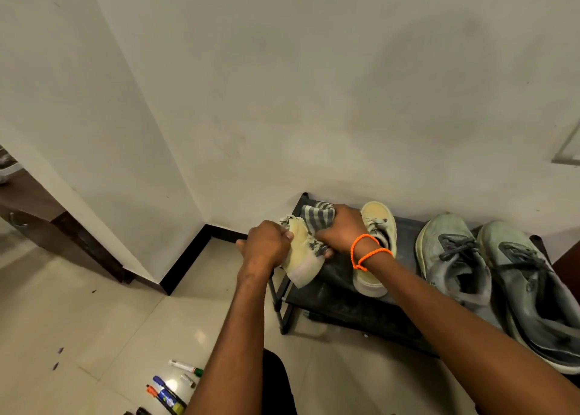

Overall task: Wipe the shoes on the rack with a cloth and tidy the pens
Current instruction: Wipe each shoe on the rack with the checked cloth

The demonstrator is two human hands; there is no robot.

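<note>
My left hand (266, 245) grips a pale yellow shoe (301, 257), lifted above the left end of the black shoe rack (332, 292). My right hand (340, 229), with orange cords on its wrist, holds a grey striped cloth (317, 218) pressed against the top of that shoe. The matching yellow shoe (378, 226) stands on the rack just right of my hands. Two dusty grey sneakers, one (452, 257) beside the other (527, 289), fill the rack's right side. Several pens and markers (169, 389) lie scattered on the floor at the bottom left.
The rack stands against a white wall (314, 100) near a corner with black skirting (188, 257). Beige tiled floor (94, 320) spreads to the left. A dark wooden door frame (62, 226) is at the far left. My dark-clothed knee (276, 383) shows between my arms.
</note>
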